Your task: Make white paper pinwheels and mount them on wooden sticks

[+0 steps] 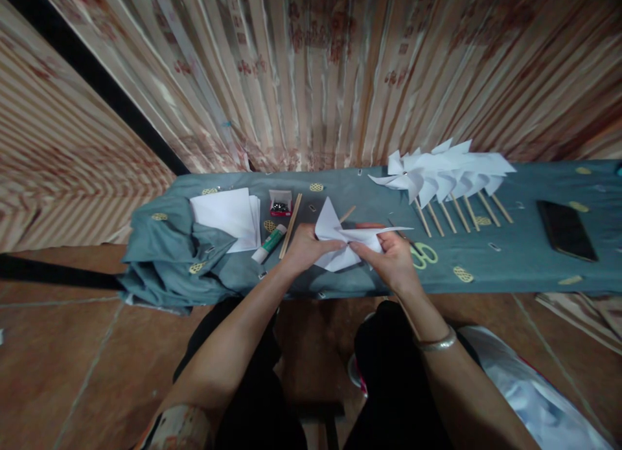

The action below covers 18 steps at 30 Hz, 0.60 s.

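A white paper pinwheel is held between both hands above the cloth-covered bench. My left hand grips its left side, thumb pressed at the folded centre. On the other side my right hand is closed on the paper, its thumb also at the middle. A wooden stick shows behind the pinwheel; whether it is joined to the paper is hidden. Green-handled scissors lie just right of my right hand, blades partly covered. Left of my left hand are wooden sticks and a glue stick.
Several finished pinwheels on sticks overlap at the back right. A black phone lies farther right. Paper sheets and an open small box of metal pieces sit at left. A striped curtain hangs behind the bench.
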Each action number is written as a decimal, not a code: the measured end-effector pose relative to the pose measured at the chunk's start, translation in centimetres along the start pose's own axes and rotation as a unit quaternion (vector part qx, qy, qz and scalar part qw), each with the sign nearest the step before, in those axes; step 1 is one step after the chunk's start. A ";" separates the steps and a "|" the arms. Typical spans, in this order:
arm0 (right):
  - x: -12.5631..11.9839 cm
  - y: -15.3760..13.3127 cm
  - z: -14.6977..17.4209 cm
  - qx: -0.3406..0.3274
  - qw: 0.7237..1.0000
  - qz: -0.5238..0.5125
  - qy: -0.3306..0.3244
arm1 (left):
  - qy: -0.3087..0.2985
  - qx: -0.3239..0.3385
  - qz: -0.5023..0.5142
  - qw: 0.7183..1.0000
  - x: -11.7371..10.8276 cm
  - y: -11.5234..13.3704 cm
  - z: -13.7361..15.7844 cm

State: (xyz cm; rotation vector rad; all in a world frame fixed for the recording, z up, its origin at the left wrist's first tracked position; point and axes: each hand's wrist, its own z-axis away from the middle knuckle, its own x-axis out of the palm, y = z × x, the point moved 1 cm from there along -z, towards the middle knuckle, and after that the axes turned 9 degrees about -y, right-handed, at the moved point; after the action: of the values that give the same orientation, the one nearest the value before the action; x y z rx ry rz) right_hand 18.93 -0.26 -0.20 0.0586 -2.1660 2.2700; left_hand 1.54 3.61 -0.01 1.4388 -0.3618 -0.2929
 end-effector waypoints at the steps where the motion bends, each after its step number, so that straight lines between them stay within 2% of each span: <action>1: 0.0 0.0 0.0 0.000 1.000 -0.003 0.000 | -0.001 0.002 0.000 1.000 0.0 0.0 0.0; 12: 0.2 -0.1 0.1 0.001 1.000 0.009 0.001 | -0.008 0.000 -0.006 1.000 0.2 0.2 0.4; 15: -0.1 -0.7 0.5 -0.029 0.997 0.076 0.017 | -0.024 0.010 0.006 1.000 0.0 0.4 0.7; 18: -0.6 -1.8 1.4 -0.079 0.977 0.189 0.054 | -0.016 0.020 0.020 0.999 -0.6 0.6 1.0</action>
State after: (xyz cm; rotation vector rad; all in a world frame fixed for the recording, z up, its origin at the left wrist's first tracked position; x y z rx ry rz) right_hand 19.56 -1.55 1.64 -0.5074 -2.4632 2.1885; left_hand 0.59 2.98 0.69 1.4653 -0.4244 -0.2772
